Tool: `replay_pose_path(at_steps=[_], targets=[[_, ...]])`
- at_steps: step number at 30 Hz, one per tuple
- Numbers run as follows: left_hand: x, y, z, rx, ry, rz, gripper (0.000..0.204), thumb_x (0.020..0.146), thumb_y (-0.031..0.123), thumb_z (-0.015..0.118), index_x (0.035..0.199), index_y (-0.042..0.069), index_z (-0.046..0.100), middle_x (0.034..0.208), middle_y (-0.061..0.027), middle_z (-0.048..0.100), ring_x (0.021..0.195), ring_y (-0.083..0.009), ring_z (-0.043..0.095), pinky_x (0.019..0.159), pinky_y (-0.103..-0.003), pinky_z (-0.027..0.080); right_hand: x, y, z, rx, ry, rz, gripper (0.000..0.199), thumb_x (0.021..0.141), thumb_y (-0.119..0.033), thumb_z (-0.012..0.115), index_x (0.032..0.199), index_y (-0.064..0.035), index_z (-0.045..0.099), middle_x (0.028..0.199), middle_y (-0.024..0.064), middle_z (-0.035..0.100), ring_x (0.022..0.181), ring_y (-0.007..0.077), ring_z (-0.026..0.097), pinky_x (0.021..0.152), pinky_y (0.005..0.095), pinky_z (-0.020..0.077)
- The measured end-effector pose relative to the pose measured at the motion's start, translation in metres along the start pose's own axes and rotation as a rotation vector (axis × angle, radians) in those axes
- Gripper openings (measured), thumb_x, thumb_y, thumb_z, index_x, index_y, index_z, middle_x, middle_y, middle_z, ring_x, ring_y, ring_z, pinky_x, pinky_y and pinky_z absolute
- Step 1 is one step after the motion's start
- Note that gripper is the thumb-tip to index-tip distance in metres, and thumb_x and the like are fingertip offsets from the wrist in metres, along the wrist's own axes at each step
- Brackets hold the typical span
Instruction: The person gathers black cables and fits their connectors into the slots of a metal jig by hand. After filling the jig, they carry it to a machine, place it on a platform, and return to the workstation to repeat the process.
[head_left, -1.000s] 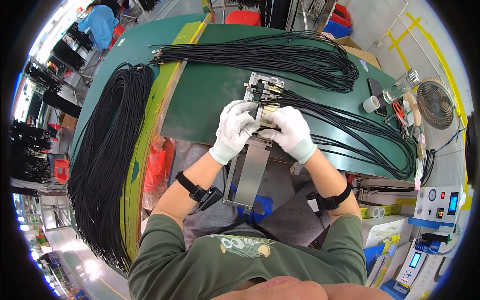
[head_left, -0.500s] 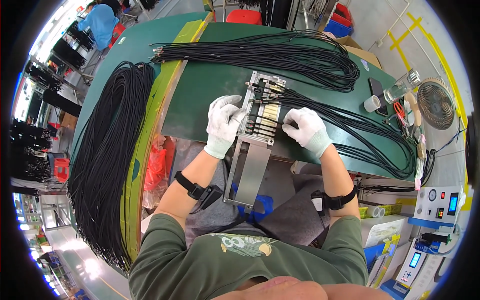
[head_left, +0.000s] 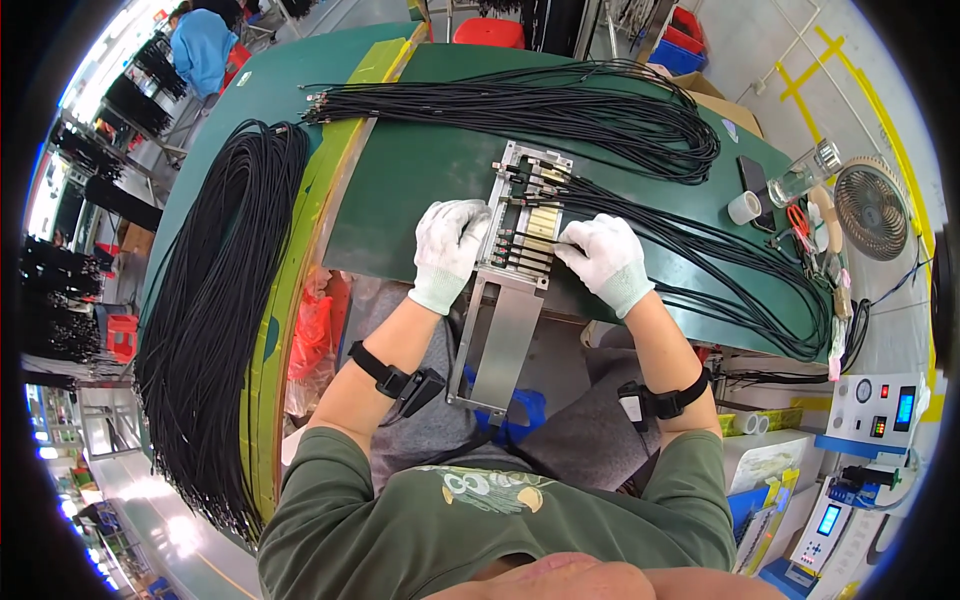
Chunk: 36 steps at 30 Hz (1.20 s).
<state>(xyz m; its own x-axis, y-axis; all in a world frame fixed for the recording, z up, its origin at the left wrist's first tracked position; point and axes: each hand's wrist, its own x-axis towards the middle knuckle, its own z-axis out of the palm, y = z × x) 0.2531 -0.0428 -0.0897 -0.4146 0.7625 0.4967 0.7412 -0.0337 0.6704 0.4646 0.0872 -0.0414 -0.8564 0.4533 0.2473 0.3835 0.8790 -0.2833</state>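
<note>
While the left hand [head_left: 447, 250] and the right hand [head_left: 608, 260] flank the fixture [head_left: 543, 222], the step in hand looks to be the laying or straightening of cables in its slots. The fixture sits between the two sets of fingers. Lower cables [head_left: 520, 256] cross it just beside the right fingertips; upper cables [head_left: 625, 208] leave it beyond those fingers and sweep to the right. Pale slots show between the two groups.

The left fingers are bent and partly closed at the fixture's near-left edge, with nothing visible in them; whether they press on it cannot be told. The right thumb and forefinger are drawn close together at the opposite edge, and it is not clear whether they have hold of a cable. The next move seems to call for a light, exact pinch, keeping neighbouring cables undisturbed.

Green table [head_left: 400, 190] stretches beyond the fingers. A bundle [head_left: 530, 110] lies across it, past the fingertips; well left of the left fingers, outside a yellow-green strip [head_left: 262, 420], rests a long black pile [head_left: 220, 300]. Far right of the right fingers stand a cup [head_left: 743, 208], a jar [head_left: 800, 178] and a fan [head_left: 870, 208], near a white wall [head_left: 850, 115]. Farther beyond the left fingers, a co-worker [head_left: 200, 52] in blue is visible; a red stool [head_left: 488, 33] stands past the table's far edge.
</note>
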Motion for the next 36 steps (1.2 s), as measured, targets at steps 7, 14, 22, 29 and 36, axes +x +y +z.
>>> replay_pose_path(at_steps=[7,14,22,29,36], targets=[[0.001,0.014,0.004,0.057,-0.027,0.118,0.019,0.084,0.026,0.07,0.099,0.015,0.075,0.122,-0.0161,0.065,0.115,-0.0351,0.057,0.1,-0.044,0.045,0.0,0.0,0.013,-0.071,0.036,-0.073,0.013,0.085,-0.028,0.068,0.089,-0.015,0.07,0.075,0.0032,0.063,0.081,0.0256,0.058,0.075,0.0388,0.0436],[0.001,0.031,0.008,0.379,-0.197,0.306,0.028,0.084,0.04,0.069,0.108,0.026,0.076,0.144,-0.0216,0.048,0.128,-0.0439,0.044,0.109,-0.059,0.03,0.01,0.013,0.016,-0.082,0.044,-0.028,0.014,0.082,-0.031,0.07,0.09,-0.0188,0.068,0.079,0.0005,0.063,0.089,0.0241,0.059,0.078,0.0389,0.0439],[0.0,0.013,0.014,0.251,-0.058,0.302,0.023,0.082,0.034,0.073,0.097,0.018,0.075,0.137,-0.0196,0.055,0.124,-0.0427,0.048,0.106,-0.055,0.036,0.017,0.042,0.011,-0.244,0.189,0.138,0.014,0.077,-0.025,0.074,0.085,-0.0147,0.07,0.085,0.0037,0.064,0.092,0.0281,0.058,0.079,0.04,0.0453],[0.005,0.011,0.008,0.003,0.108,0.169,0.018,0.08,0.021,0.075,0.079,0.007,0.065,0.12,-0.0143,0.065,0.113,-0.0392,0.057,0.098,-0.047,0.044,0.009,0.022,0.001,0.025,0.176,-0.111,0.013,0.077,-0.022,0.074,0.084,-0.0121,0.069,0.084,0.0048,0.065,0.091,0.0298,0.059,0.08,0.0403,0.0461],[0.004,0.021,0.002,-0.073,-0.062,0.262,0.012,0.084,0.014,0.072,0.089,0.005,0.067,0.125,-0.0153,0.064,0.125,-0.0354,0.051,0.103,-0.043,0.042,0.017,-0.023,0.005,0.315,0.181,-0.14,0.026,0.077,-0.028,0.074,0.097,-0.0114,0.071,0.084,0.0098,0.068,0.078,0.0352,0.062,0.072,0.0439,0.0487]])
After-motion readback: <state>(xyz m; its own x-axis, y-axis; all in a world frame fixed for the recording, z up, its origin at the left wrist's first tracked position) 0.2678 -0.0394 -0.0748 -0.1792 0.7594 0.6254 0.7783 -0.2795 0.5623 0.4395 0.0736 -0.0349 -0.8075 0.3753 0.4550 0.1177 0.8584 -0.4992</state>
